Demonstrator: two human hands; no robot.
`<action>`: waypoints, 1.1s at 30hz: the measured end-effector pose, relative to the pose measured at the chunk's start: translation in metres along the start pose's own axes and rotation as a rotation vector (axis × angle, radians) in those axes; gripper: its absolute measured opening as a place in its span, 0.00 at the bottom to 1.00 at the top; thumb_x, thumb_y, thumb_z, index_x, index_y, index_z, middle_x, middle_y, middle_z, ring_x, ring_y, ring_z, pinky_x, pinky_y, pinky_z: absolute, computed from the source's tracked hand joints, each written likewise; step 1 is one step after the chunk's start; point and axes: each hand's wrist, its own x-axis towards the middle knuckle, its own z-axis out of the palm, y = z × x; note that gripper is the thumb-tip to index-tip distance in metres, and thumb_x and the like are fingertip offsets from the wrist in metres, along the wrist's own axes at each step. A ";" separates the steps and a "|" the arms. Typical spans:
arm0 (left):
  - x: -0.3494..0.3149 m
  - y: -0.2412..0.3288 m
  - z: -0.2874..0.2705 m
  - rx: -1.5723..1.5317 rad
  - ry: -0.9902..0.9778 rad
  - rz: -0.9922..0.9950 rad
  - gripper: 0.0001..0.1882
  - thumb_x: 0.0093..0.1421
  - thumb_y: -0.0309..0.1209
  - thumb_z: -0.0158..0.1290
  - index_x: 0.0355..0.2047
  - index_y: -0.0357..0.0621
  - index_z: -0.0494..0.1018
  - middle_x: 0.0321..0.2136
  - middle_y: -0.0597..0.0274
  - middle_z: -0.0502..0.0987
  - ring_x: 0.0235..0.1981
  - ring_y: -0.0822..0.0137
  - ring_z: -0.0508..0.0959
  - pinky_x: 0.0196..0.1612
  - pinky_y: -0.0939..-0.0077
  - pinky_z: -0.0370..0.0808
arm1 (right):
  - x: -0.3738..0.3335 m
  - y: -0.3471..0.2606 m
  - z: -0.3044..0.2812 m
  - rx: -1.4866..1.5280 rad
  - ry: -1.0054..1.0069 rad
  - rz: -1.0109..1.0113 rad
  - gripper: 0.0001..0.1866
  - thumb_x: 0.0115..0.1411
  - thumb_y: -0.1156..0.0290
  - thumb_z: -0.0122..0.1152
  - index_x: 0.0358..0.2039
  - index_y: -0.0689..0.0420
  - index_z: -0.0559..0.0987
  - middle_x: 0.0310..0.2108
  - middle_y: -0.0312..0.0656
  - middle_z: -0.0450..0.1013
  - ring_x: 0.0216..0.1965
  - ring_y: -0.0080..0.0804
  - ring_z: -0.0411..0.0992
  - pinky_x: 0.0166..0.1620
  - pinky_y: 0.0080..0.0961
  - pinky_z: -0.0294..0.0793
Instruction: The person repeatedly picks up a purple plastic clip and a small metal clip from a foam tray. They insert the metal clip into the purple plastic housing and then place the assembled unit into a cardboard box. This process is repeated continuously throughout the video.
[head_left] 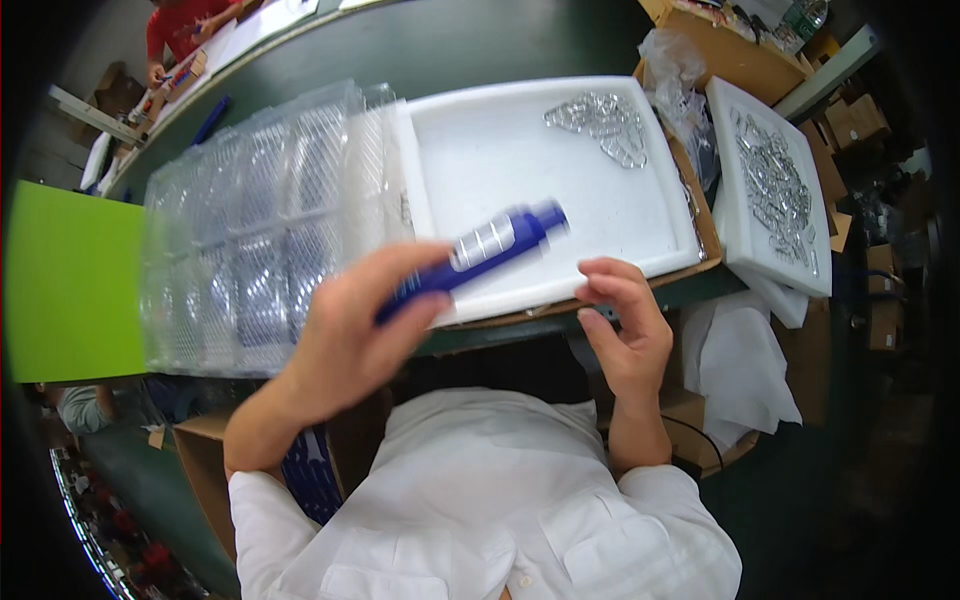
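My left hand (350, 320) is closed around a thick blue tube-shaped object (485, 245). It has a silver panel along one side and a narrower tip pointing right; motion blurs it a little, and I cannot tell its exact kind. The object is tilted over the near left edge of a white foam tray (480, 300). Small shiny metal pieces (605, 125) lie heaped in that tray's far right corner. To the right, my right hand (630, 325) hovers by the tray's near edge, thumb and fingers bent but apart, holding nothing.
Clear plastic blister trays (250, 180) are stacked left of the foam tray, beside a bright green panel (70, 285). Another white foam tray (735, 240) with metal pieces leans at the right. Below me stands an open cardboard box (205, 470) with blue items. A person in red (180, 25) sits across the bench.
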 end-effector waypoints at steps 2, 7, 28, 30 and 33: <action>0.057 -0.030 -0.015 0.090 0.110 -0.006 0.20 0.61 0.27 0.65 0.54 0.42 0.80 0.41 0.53 0.85 0.38 0.65 0.83 0.45 0.71 0.78 | 0.003 -0.001 -0.007 -0.007 0.032 0.018 0.17 0.58 0.91 0.64 0.48 0.65 0.80 0.54 0.50 0.77 0.46 0.31 0.80 0.50 0.25 0.79; 0.232 -0.164 -0.049 0.241 0.257 -0.116 0.23 0.70 0.40 0.59 0.58 0.38 0.78 0.47 0.49 0.85 0.49 0.62 0.83 0.54 0.69 0.77 | 0.005 0.000 -0.019 -0.064 0.104 0.015 0.11 0.61 0.88 0.62 0.43 0.63 0.81 0.51 0.49 0.78 0.44 0.29 0.79 0.49 0.25 0.79; -0.389 -0.095 -0.055 0.335 1.476 -0.724 0.11 0.72 0.30 0.55 0.51 0.39 0.78 0.42 0.58 0.84 0.35 0.71 0.80 0.40 0.75 0.79 | 0.176 0.104 -0.072 -1.559 -0.331 -0.251 0.11 0.65 0.69 0.61 0.42 0.58 0.87 0.44 0.51 0.81 0.49 0.49 0.79 0.56 0.44 0.77; -0.418 -0.098 -0.034 0.316 1.366 -0.864 0.11 0.72 0.29 0.56 0.51 0.41 0.78 0.39 0.60 0.84 0.32 0.75 0.80 0.36 0.80 0.78 | 0.161 0.096 -0.085 -1.517 -0.288 -0.262 0.13 0.65 0.70 0.60 0.48 0.56 0.85 0.51 0.50 0.80 0.53 0.50 0.78 0.58 0.42 0.76; -0.480 -0.113 -0.007 0.217 0.988 -1.220 0.13 0.69 0.33 0.57 0.48 0.38 0.80 0.35 0.57 0.86 0.31 0.69 0.83 0.35 0.73 0.79 | 0.157 0.107 -0.092 -1.558 -0.306 -0.366 0.14 0.67 0.68 0.61 0.52 0.57 0.83 0.54 0.47 0.78 0.53 0.48 0.77 0.57 0.40 0.77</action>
